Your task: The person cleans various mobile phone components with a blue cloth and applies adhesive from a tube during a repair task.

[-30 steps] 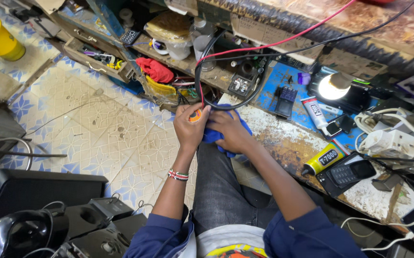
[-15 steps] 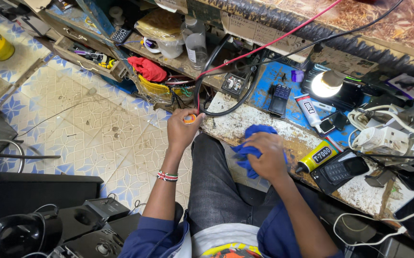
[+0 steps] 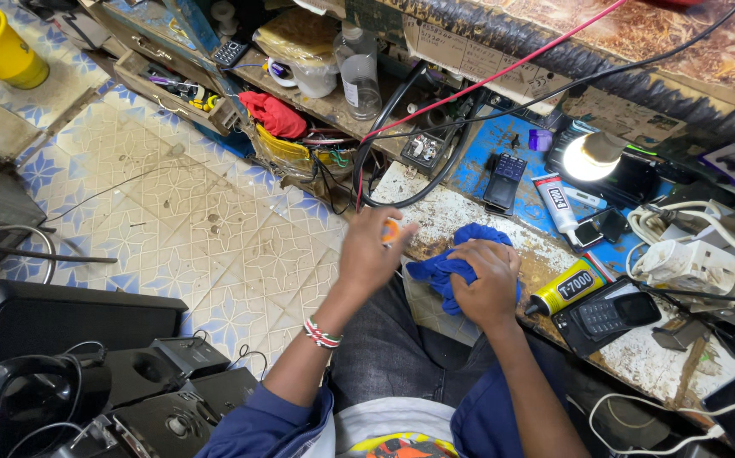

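Person is wearing a dark blue jacket with sleeves pushed up the forearms, over a grey shirt with a yellow and red print. Dark grey jeans are covering the legs. A red, white and green beaded bracelet (image 3: 322, 333) is circling the left wrist.

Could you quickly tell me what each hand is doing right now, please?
Left hand: closed on a small orange object.
Right hand: closed on the blue cloth.
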